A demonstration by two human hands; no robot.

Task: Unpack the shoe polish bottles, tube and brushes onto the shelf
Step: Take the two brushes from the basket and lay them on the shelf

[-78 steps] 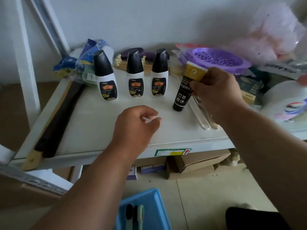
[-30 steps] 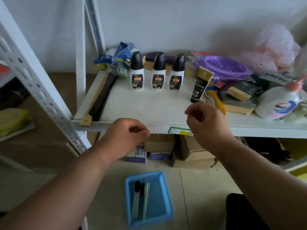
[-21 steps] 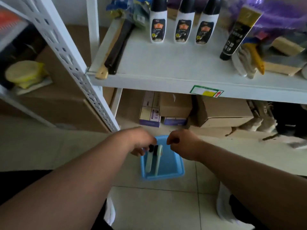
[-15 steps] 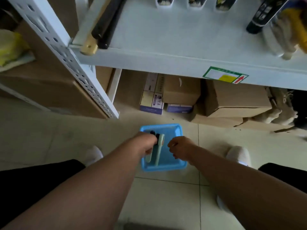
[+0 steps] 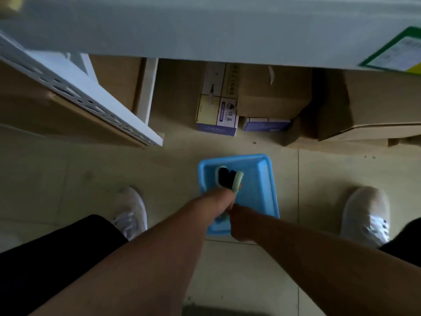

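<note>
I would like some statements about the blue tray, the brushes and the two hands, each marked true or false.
1. The blue tray stands on the floor. True.
2. The brushes lie on the shelf. False: they are over the tray, gripped by the left hand.
3. The right hand is beside the left hand, at the near end of the tray. True.
4. Bottles are in the tray. False: only the brushes show there.
5. Cardboard boxes sit under the shelf. True.
</note>
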